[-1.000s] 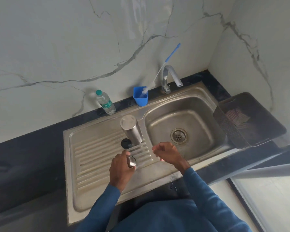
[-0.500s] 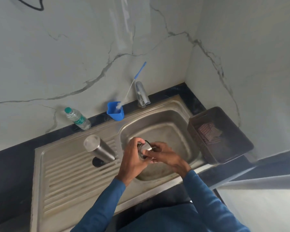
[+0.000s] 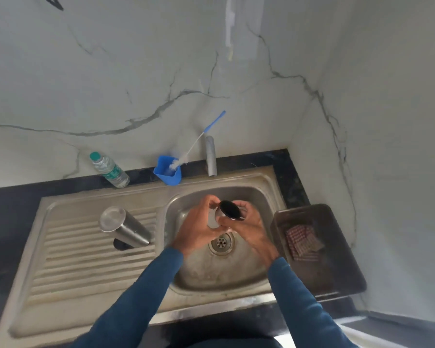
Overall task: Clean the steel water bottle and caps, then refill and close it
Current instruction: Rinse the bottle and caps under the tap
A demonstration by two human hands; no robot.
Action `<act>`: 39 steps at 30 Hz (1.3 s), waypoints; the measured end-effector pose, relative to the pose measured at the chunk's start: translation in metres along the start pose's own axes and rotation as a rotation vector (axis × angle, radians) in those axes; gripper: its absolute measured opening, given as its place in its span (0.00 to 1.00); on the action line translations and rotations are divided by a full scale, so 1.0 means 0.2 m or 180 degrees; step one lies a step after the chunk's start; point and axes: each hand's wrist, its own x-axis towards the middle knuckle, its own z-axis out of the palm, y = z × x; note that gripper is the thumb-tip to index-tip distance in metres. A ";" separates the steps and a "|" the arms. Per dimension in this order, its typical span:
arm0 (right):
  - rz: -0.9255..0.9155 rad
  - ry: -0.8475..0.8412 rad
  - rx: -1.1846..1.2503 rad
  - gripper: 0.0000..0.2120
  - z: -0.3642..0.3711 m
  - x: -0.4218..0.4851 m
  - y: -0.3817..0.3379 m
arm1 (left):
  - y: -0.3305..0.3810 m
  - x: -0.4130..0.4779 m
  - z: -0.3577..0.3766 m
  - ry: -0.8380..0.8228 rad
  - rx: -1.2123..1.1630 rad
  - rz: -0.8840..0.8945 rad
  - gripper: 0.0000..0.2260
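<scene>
The steel water bottle [image 3: 126, 228] stands upside down, leaning, on the sink's drainboard [image 3: 86, 267]. A small black cap [image 3: 118, 244] lies at its mouth end. Over the basin [image 3: 224, 275], both my hands hold a second cap [image 3: 230, 209], a steel one whose round black face is turned up. My left hand [image 3: 199, 231] grips its steel side from the left, and my right hand [image 3: 251, 229] pinches it from the right with the fingers curled over its rim. The drain [image 3: 221, 243] lies just below the hands.
A tap [image 3: 210, 156] stands at the back of the basin, with no water seen running. A blue cup [image 3: 168, 172] holds a long bottle brush [image 3: 199, 139]. A plastic water bottle [image 3: 109, 170] stands by the wall. At the right sits a brown basket [image 3: 319, 249] holding a checked cloth.
My hands carried the steel cap from the drainboard to over the basin. It now shows its black face upward. My view swung to the right.
</scene>
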 end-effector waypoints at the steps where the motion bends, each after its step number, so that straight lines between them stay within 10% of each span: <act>1: -0.0036 0.0006 -0.0124 0.34 -0.01 0.02 -0.02 | -0.03 0.04 -0.02 -0.0204 0.0133 -0.0031 0.31; 11: -0.0279 0.0298 -0.1278 0.30 0.10 0.27 -0.11 | -0.22 0.66 -0.20 -0.0419 0.1551 0.0269 0.41; 16: -0.0316 0.0425 -0.1452 0.30 0.20 0.36 -0.11 | -0.39 0.89 -0.14 -0.0536 0.1947 -0.0049 0.16; 23: -0.0171 0.0471 -0.1566 0.31 0.27 0.42 -0.15 | -0.41 0.92 -0.17 -0.0518 0.2095 0.0270 0.07; 39: -0.0364 0.0482 -0.1302 0.26 0.25 0.40 -0.20 | -0.54 0.83 -0.10 -0.0391 0.0923 0.0025 0.27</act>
